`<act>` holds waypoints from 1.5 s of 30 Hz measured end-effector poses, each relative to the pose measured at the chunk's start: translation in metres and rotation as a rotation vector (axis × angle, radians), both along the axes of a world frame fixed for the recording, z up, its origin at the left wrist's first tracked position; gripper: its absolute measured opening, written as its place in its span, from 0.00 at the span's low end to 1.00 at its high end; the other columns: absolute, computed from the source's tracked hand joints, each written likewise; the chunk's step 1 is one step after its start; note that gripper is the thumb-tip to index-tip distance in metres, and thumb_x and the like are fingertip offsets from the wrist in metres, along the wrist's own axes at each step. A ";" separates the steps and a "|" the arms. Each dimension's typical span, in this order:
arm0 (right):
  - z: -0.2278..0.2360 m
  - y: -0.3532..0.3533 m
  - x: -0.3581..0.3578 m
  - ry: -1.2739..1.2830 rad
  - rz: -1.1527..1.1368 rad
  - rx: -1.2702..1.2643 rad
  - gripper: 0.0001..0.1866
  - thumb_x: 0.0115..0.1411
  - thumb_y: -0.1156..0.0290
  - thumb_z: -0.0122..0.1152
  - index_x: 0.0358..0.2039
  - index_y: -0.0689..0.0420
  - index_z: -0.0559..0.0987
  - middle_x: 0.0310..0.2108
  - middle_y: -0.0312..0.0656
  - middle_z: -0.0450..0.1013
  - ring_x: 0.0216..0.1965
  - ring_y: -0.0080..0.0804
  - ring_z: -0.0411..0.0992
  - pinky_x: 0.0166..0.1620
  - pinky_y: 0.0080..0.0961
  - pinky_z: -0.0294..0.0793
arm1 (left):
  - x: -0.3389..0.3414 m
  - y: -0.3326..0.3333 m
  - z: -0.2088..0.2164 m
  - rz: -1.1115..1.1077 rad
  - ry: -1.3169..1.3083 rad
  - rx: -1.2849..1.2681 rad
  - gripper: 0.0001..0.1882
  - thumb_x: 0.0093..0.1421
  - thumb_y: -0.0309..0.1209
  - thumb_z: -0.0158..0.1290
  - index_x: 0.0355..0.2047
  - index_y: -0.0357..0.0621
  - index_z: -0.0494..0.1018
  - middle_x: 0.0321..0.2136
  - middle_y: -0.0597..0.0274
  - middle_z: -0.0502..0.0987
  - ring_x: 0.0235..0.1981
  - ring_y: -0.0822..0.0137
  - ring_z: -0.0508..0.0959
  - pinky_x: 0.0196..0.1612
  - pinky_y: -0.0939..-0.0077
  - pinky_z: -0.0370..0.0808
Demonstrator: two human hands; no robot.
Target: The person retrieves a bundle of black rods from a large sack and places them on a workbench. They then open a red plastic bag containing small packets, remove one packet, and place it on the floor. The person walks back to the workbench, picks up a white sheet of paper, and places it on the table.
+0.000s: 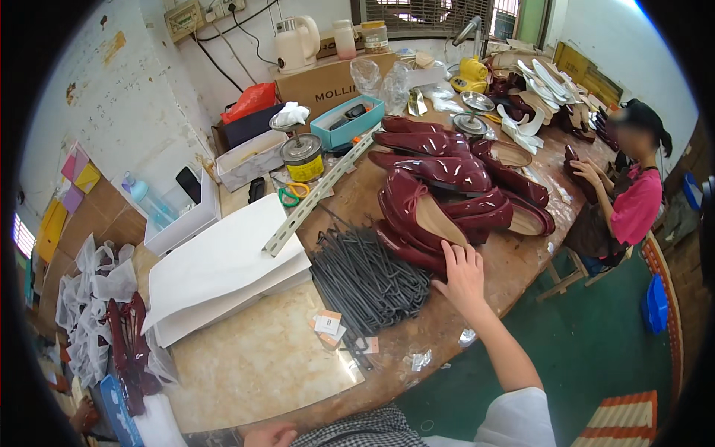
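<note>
A pile of glossy burgundy flat shoes [447,171] lies on the workbench in front of me. At its near end, my right hand [463,277] has its fingers over the heel of a burgundy shoe [433,216] with a small bow and a tan insole. The thumb sits lower, on the outer side of that heel. Just left of this hand is a heap of thin dark grey sticks [369,279]. My left hand [269,434] rests low at the bench's front edge, by the checked cloth over my lap. Only part of it shows, and its fingers are mostly hidden.
White paper sheets [216,261] and a perforated metal strip [320,195] lie left of the sticks. Behind stand a yellow-labelled tin [302,158], scissors [292,194] and a teal box [347,123]. A co-worker [633,179] sits at the right, handling a dark shoe.
</note>
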State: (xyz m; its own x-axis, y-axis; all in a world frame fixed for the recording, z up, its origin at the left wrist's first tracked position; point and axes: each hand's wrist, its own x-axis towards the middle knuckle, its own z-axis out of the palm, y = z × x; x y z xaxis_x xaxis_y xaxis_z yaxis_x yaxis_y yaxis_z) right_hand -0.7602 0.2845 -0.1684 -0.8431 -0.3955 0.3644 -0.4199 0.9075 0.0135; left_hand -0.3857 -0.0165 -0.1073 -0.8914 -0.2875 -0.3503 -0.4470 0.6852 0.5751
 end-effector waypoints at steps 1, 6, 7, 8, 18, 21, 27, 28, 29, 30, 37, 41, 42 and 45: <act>0.000 0.003 0.006 -0.034 0.027 0.010 0.51 0.33 0.61 0.76 0.59 0.54 0.61 0.51 0.45 0.62 0.56 0.45 0.58 0.57 0.39 0.60 | -0.002 0.001 0.000 0.016 -0.045 0.025 0.15 0.58 0.40 0.52 0.37 0.43 0.79 0.23 0.52 0.79 0.24 0.65 0.79 0.31 0.76 0.74; 0.003 -0.012 -0.013 0.039 0.184 -0.064 0.40 0.36 0.62 0.74 0.50 0.56 0.66 0.46 0.46 0.65 0.51 0.42 0.63 0.56 0.34 0.61 | -0.023 -0.009 0.006 0.041 -0.166 0.092 0.13 0.56 0.37 0.55 0.39 0.45 0.78 0.22 0.55 0.78 0.23 0.63 0.79 0.29 0.74 0.75; -0.008 -0.012 -0.018 -0.041 0.148 0.015 0.37 0.36 0.63 0.74 0.47 0.56 0.67 0.44 0.45 0.67 0.49 0.41 0.65 0.54 0.34 0.62 | -0.025 -0.014 -0.002 -0.039 -0.071 0.083 0.13 0.56 0.36 0.55 0.40 0.46 0.78 0.26 0.55 0.79 0.24 0.62 0.79 0.29 0.73 0.75; -0.016 -0.012 -0.024 -0.122 0.113 0.094 0.34 0.36 0.63 0.74 0.44 0.56 0.68 0.41 0.44 0.68 0.47 0.40 0.66 0.52 0.34 0.64 | -0.025 -0.017 -0.004 -0.059 -0.054 0.098 0.14 0.56 0.37 0.55 0.41 0.47 0.78 0.27 0.55 0.79 0.25 0.62 0.79 0.30 0.73 0.75; 0.092 -0.052 -0.006 0.124 0.216 0.415 0.13 0.41 0.70 0.64 0.29 0.51 0.73 0.29 0.39 0.74 0.36 0.35 0.73 0.40 0.33 0.65 | -0.019 -0.046 -0.030 -0.260 0.218 0.131 0.17 0.57 0.41 0.53 0.45 0.49 0.74 0.33 0.54 0.78 0.37 0.53 0.77 0.40 0.64 0.74; 0.143 -0.105 0.070 0.217 0.341 0.133 0.13 0.44 0.69 0.65 0.28 0.56 0.71 0.22 0.44 0.69 0.28 0.44 0.70 0.34 0.37 0.65 | -0.039 -0.048 -0.040 -0.258 0.350 0.395 0.27 0.58 0.40 0.54 0.56 0.46 0.65 0.47 0.48 0.72 0.47 0.52 0.74 0.48 0.64 0.71; 0.118 -0.224 0.240 -0.399 0.621 -0.338 0.17 0.50 0.64 0.67 0.35 0.62 0.75 0.26 0.51 0.74 0.27 0.50 0.73 0.30 0.36 0.71 | -0.058 -0.044 -0.053 0.238 0.865 0.975 0.44 0.54 0.32 0.59 0.64 0.41 0.45 0.58 0.51 0.60 0.60 0.59 0.61 0.61 0.66 0.58; 0.106 -0.248 0.253 -0.334 0.798 -0.421 0.18 0.52 0.69 0.65 0.41 0.64 0.75 0.30 0.53 0.76 0.30 0.48 0.76 0.34 0.32 0.74 | -0.047 -0.050 -0.057 0.344 0.910 0.921 0.43 0.53 0.30 0.60 0.64 0.40 0.47 0.58 0.53 0.61 0.59 0.61 0.61 0.61 0.67 0.59; 0.094 -0.263 0.263 -0.465 0.725 -0.584 0.18 0.53 0.70 0.64 0.42 0.64 0.74 0.31 0.52 0.76 0.31 0.47 0.76 0.35 0.31 0.74 | -0.036 -0.063 -0.061 0.494 0.972 1.002 0.39 0.52 0.29 0.61 0.60 0.37 0.53 0.53 0.56 0.65 0.55 0.65 0.65 0.58 0.68 0.63; 0.086 -0.277 0.273 -0.606 0.641 -0.738 0.17 0.54 0.72 0.63 0.43 0.65 0.74 0.31 0.52 0.77 0.32 0.45 0.77 0.35 0.30 0.74 | -0.018 -0.083 -0.065 0.522 0.910 0.982 0.37 0.52 0.29 0.61 0.59 0.37 0.55 0.52 0.56 0.66 0.53 0.66 0.66 0.57 0.69 0.64; 0.003 -0.333 0.297 -0.651 0.722 -0.325 0.14 0.60 0.64 0.56 0.40 0.62 0.74 0.24 0.55 0.73 0.25 0.53 0.73 0.27 0.38 0.71 | 0.076 -0.165 -0.109 0.742 0.617 0.655 0.36 0.54 0.35 0.57 0.60 0.36 0.56 0.45 0.54 0.73 0.39 0.65 0.74 0.42 0.71 0.72; 0.057 -0.324 0.290 -0.718 0.578 -0.476 0.14 0.60 0.64 0.56 0.43 0.59 0.73 0.23 0.53 0.73 0.25 0.54 0.72 0.27 0.41 0.71 | 0.122 -0.182 -0.093 0.767 0.368 0.136 0.44 0.50 0.37 0.60 0.64 0.40 0.52 0.39 0.52 0.73 0.27 0.64 0.74 0.32 0.71 0.72; 0.071 -0.313 0.285 -0.581 0.588 -0.389 0.17 0.59 0.66 0.55 0.49 0.55 0.71 0.21 0.52 0.73 0.23 0.53 0.73 0.27 0.42 0.71 | 0.130 -0.184 -0.094 0.746 0.382 0.167 0.42 0.50 0.34 0.60 0.63 0.40 0.54 0.38 0.53 0.72 0.25 0.67 0.73 0.30 0.74 0.72; 0.051 -0.286 0.269 -0.501 0.518 0.120 0.20 0.58 0.70 0.56 0.52 0.55 0.71 0.30 0.54 0.76 0.30 0.50 0.76 0.33 0.39 0.74 | 0.131 -0.174 -0.115 0.645 0.422 0.260 0.44 0.49 0.37 0.62 0.63 0.40 0.54 0.42 0.50 0.72 0.27 0.65 0.74 0.33 0.74 0.73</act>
State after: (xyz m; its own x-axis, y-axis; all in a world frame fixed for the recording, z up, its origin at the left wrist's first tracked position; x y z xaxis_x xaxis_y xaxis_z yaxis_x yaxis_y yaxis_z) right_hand -0.4914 -0.0018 -0.1179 -0.5907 -0.8021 -0.0873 -0.7770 0.5947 -0.2062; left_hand -0.2549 -0.1907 -0.2223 -0.6503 -0.7451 -0.1481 -0.4179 0.1882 0.8888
